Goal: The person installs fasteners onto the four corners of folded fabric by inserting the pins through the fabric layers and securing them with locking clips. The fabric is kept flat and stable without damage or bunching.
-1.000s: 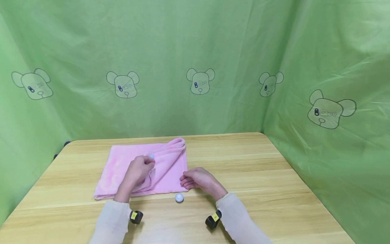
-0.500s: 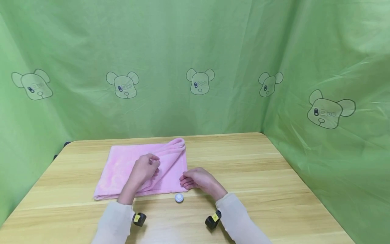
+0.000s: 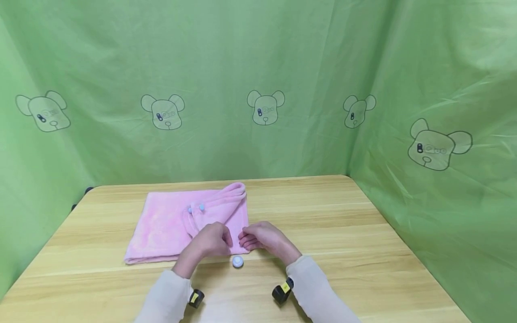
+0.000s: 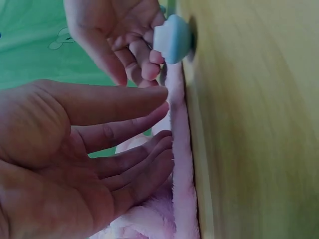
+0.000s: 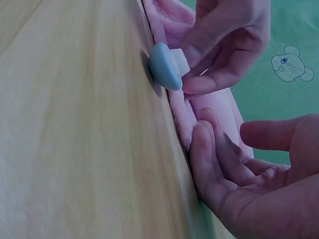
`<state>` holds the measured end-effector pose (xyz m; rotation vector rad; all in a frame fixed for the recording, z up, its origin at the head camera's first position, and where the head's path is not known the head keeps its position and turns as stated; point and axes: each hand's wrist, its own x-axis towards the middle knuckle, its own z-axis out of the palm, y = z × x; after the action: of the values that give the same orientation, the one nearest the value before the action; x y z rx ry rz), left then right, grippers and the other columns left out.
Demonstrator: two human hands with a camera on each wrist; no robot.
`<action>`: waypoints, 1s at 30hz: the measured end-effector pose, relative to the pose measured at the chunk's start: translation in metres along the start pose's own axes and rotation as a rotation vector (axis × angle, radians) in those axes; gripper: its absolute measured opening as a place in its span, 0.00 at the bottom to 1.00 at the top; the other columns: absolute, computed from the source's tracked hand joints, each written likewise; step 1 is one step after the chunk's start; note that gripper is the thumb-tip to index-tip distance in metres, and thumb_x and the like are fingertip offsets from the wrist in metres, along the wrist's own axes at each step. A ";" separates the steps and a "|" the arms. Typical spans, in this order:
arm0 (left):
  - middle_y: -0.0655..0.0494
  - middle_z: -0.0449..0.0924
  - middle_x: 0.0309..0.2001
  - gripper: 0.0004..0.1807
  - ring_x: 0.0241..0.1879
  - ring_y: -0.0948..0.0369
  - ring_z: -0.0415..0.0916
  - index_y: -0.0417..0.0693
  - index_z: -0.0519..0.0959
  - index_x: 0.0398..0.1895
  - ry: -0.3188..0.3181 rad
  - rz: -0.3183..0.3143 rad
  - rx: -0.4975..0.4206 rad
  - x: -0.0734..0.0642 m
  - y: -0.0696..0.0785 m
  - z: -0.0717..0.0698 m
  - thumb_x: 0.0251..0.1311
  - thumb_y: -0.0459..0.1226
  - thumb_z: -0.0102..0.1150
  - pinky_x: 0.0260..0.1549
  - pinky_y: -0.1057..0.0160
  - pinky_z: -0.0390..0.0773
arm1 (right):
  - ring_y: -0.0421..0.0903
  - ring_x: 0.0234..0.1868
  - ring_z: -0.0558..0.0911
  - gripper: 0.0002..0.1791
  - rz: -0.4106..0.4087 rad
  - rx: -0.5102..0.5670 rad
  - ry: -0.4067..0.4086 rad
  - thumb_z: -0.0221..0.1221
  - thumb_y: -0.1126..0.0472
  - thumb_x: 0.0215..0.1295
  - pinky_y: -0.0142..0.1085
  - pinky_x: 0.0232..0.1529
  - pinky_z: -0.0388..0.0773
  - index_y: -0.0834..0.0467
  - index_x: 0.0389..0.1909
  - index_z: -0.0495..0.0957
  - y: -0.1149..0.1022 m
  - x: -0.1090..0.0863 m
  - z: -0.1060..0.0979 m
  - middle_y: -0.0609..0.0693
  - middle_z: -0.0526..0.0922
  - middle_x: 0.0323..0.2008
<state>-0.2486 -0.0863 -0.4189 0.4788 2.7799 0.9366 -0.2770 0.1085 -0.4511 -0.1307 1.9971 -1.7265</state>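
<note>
A pink plush cloth (image 3: 161, 224) lies folded on the table, its near right part turned back diagonally. Two small light blue pieces (image 3: 202, 207) sit on the turned-back flap. My left hand (image 3: 213, 238) is over the cloth's near edge, thumb and fingers loosely bent with nothing between them. By the near right corner, my right hand (image 3: 264, 237) has its fingertips at the cloth edge and its thumb apart. Just in front of that edge, between both hands, stands a mushroom-shaped piece (image 5: 167, 67) with a light blue dome and a white end facing up.
The wooden table (image 3: 323, 224) extends to the right and toward me. Green curtains (image 3: 226, 54) with printed bear heads enclose the back and sides. A black wrist camera (image 3: 196, 298) is strapped at the left sleeve, another camera (image 3: 281, 291) at the right.
My left hand has moved from the blue pieces on the flap, right and toward me, to the cloth's near edge, uncovering both pieces. The right hand has stayed still.
</note>
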 end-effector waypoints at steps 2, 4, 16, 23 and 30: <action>0.58 0.79 0.24 0.12 0.29 0.59 0.75 0.44 0.82 0.24 -0.013 -0.011 0.012 0.000 0.001 0.002 0.34 0.23 0.69 0.35 0.59 0.79 | 0.39 0.31 0.84 0.18 -0.001 -0.002 0.000 0.51 0.61 0.76 0.33 0.40 0.85 0.75 0.47 0.79 -0.001 0.000 0.000 0.54 0.87 0.33; 0.57 0.77 0.24 0.13 0.29 0.58 0.74 0.42 0.80 0.24 -0.013 -0.004 0.017 0.000 0.001 0.004 0.33 0.22 0.69 0.34 0.59 0.79 | 0.39 0.31 0.84 0.18 -0.002 -0.004 -0.001 0.51 0.61 0.76 0.33 0.40 0.85 0.75 0.47 0.79 -0.001 0.000 0.000 0.54 0.87 0.33; 0.55 0.77 0.23 0.08 0.26 0.59 0.73 0.44 0.78 0.23 0.093 0.004 0.000 0.005 -0.008 0.006 0.47 0.26 0.68 0.29 0.61 0.76 | 0.39 0.24 0.79 0.18 0.002 -0.038 -0.011 0.54 0.58 0.75 0.29 0.28 0.80 0.70 0.47 0.81 -0.001 -0.003 -0.003 0.48 0.81 0.25; 0.55 0.79 0.24 0.07 0.26 0.59 0.74 0.43 0.79 0.26 0.138 -0.014 -0.033 0.007 -0.011 0.001 0.50 0.30 0.70 0.30 0.62 0.76 | 0.44 0.31 0.84 0.15 -0.030 -0.048 -0.070 0.65 0.64 0.65 0.37 0.40 0.86 0.67 0.49 0.80 -0.001 -0.003 -0.005 0.56 0.86 0.34; 0.55 0.86 0.29 0.05 0.28 0.62 0.78 0.45 0.86 0.32 0.130 0.020 -0.051 0.009 -0.008 0.002 0.55 0.36 0.72 0.33 0.61 0.79 | 0.44 0.32 0.85 0.11 -0.051 -0.035 -0.030 0.59 0.66 0.69 0.38 0.40 0.86 0.70 0.47 0.79 -0.002 -0.002 -0.003 0.64 0.87 0.39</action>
<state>-0.2584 -0.0882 -0.4264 0.4535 2.8626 1.0776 -0.2772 0.1113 -0.4482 -0.2196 2.0191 -1.7109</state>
